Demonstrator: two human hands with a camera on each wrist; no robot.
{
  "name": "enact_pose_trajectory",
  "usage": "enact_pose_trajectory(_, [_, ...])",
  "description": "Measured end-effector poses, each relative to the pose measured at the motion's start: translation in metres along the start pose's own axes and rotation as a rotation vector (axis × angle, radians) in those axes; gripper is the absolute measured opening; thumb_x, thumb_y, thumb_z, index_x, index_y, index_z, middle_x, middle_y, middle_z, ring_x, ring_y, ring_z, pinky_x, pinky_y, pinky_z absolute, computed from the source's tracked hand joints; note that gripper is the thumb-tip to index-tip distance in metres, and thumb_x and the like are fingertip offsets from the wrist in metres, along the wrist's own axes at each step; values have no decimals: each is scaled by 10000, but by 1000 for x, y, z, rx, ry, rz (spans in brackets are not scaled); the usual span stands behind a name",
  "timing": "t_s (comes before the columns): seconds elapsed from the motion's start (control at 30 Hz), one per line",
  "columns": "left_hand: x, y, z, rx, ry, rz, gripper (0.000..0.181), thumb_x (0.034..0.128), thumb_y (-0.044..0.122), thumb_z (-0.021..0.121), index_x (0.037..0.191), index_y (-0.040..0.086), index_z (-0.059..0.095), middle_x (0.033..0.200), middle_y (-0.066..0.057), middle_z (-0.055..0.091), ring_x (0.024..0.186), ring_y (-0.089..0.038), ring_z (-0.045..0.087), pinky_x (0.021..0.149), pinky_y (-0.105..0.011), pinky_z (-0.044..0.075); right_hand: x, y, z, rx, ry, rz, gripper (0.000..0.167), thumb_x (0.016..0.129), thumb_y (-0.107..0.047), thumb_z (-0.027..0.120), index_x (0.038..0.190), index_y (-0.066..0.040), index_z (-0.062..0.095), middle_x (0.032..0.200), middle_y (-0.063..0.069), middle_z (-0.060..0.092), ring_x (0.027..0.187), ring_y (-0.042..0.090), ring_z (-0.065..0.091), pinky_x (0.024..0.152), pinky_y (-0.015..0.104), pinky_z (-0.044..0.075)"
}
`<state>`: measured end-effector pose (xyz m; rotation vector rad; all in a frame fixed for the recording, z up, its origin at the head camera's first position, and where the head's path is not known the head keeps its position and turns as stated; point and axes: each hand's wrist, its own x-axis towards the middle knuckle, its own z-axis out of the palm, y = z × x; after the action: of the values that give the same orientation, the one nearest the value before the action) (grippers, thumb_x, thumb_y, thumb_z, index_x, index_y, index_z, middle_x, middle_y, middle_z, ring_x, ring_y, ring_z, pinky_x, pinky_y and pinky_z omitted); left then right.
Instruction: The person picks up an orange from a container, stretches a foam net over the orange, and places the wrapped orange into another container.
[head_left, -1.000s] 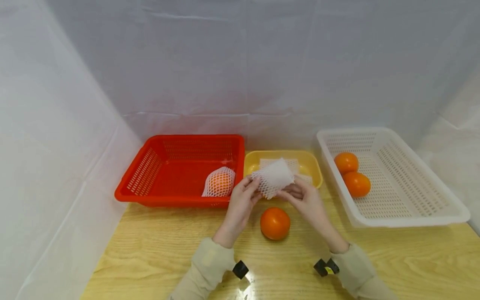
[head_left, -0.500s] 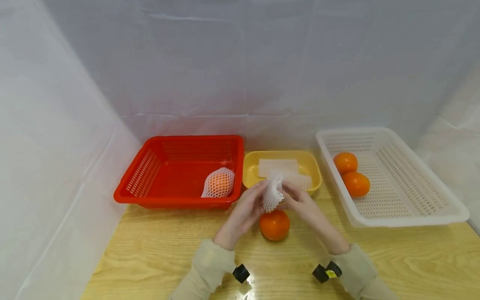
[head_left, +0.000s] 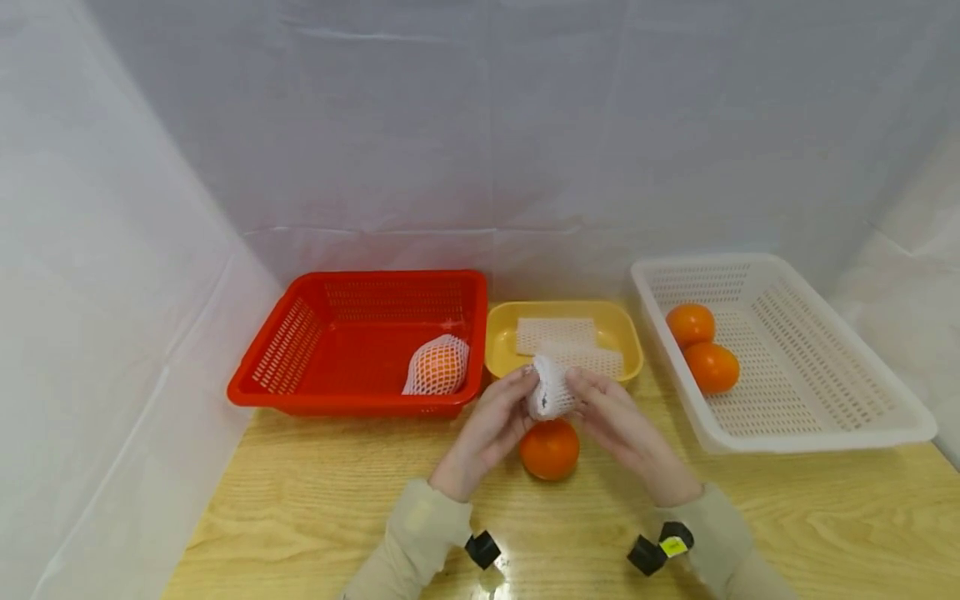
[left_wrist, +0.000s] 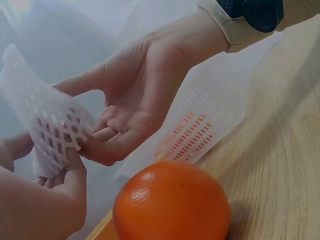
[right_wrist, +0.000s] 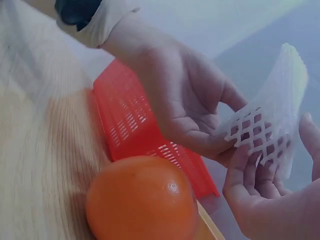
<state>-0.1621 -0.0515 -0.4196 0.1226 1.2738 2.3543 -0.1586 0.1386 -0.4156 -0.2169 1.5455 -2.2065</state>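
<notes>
Head view: left hand (head_left: 487, 421) and right hand (head_left: 618, 417) are close together, both gripping a white foam net sleeve (head_left: 557, 393) near the orange-coloured fruit (head_left: 550, 452) on the counter (head_left: 300, 500). Recommended: spread the sleeve's mouth evenly, with light tension; the thin strands look liable to tear.

Left wrist view: right fingers, partly curled, pinch the mesh edge, thumb opposite; sleeve and fruit apart.

Right wrist view: left fingers likewise pinch the edge; finger depth inside the sleeve cannot be determined.
</notes>
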Motion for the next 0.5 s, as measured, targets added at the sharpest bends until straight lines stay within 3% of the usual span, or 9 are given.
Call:
enact_pose_trajectory(0.17, [0, -2, 1, -86, -72, -44, 361, 1111, 210, 397, 1403, 15, 484, 1198, -25, 636, 1048, -96, 625, 890, -205, 528, -3, 1, -3, 58, -66, 32, 441, 1102, -298, 433, 1415, 12, 457, 1269, 23, 625, 1156, 145, 605, 1001, 285, 504])
enact_pose_trajectory(0.37, [-1, -1, 1, -247, -104, -72, 280, 1109, 266, 404, 1289, 123, 565, 1199, -3, 667, 1036, -69, 656, 893, -190, 528, -2, 1, -1, 121, 18, 71, 421, 1099, -254, 443, 1426, 7, 404, 1166, -18, 630, 1047, 88, 611, 911, 218, 523])
enact_pose_trajectory(0.47, [-3, 1, 1, -322, -103, -105, 274, 1109, 293, 407, 1224, 143, 606, 1150, 3, 705, 995, -60, 679, 871, -180, 536, -5, 2, -3, 154, 18, 59, 324, 1087, -254, 483, 1344, -58, 510, 1174, -5, 622, 1049, 84, 614, 910, 220, 528])
enact_pose_trajectory(0.5, [-3, 1, 1, -336, -102, -112, 283, 1110, 296, 402, 1201, 142, 622, 1129, 3, 716, 981, -60, 686, 862, -179, 539, -8, 5, -7, 85, -48, -5, 322, 1088, -180, 476, 1376, -39, 504, 1243, 70, 602, 1103, 95, 599, 935, 227, 523])
